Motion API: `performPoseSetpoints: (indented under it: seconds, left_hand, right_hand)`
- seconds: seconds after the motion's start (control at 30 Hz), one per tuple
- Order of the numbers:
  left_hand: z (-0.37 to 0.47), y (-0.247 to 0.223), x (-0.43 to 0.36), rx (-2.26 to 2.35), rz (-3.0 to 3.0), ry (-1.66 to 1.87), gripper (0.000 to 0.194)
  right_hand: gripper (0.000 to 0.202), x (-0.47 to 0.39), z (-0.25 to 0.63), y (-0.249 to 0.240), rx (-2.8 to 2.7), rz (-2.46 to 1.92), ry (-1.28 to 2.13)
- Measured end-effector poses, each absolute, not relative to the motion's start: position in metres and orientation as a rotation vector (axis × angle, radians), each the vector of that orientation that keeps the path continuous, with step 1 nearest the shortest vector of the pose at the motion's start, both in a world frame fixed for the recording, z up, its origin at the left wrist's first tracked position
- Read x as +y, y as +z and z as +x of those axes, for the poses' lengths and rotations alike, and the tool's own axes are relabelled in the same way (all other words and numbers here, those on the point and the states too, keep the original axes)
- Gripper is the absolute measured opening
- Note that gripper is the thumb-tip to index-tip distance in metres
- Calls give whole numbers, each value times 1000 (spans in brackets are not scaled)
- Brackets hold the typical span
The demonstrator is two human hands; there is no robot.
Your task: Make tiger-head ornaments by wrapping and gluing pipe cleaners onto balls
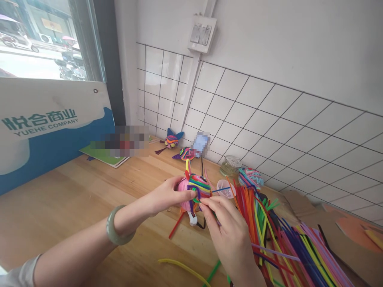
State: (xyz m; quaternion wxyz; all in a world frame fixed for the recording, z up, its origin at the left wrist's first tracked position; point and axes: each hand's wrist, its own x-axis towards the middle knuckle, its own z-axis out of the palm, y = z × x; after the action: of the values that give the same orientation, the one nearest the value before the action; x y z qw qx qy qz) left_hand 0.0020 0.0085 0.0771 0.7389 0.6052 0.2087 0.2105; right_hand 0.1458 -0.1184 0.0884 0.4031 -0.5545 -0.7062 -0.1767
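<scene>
A rounded figure made of pink, green, yellow and purple pipe cleaners (201, 182) is held above the wooden table. My left hand (173, 195) grips it from the left, thumb pressed on its front and fingers behind it. At its lower right, my right hand (226, 221) pinches near the end of a dark purple pipe cleaner; the fingertips partly hide what is between them. Below the figure, a white hot-tipped-looking tool (192, 218) with a black cord lies on the table, partly hidden. A red pipe cleaner (177, 225) lies beside it.
Many coloured pipe cleaners (308, 247) are heaped at the right. Finished-looking fish figures (171, 141), a phone (200, 144), a glass jar (230, 165) and a small pink bowl (225, 189) stand along the wall. A yellow pipe cleaner (182, 266) lies in front.
</scene>
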Motion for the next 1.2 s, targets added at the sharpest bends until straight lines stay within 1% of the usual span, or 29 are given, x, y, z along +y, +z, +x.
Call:
performPoseSetpoints:
  seconds: [0.27, 0.47, 0.77, 1.07, 1.2]
  left_hand:
    - [3, 77, 10, 507, 1378, 471, 68]
    - [3, 76, 10, 545, 1391, 471, 66]
    - [3, 71, 10, 497, 1359, 498, 64]
    - [3, 78, 7, 441, 1282, 483, 52]
    - [4, 75, 8, 437, 1296, 470, 51]
  right_hand:
    - [11, -119, 146, 85, -1904, -1408, -657]
    - [11, -119, 146, 84, -1926, -1454, -713]
    - [13, -115, 144, 85, -1779, -1454, -532]
    - [12, -116, 146, 85, -1830, -1429, -534]
    - [12, -116, 146, 85, -1812, -1415, -553]
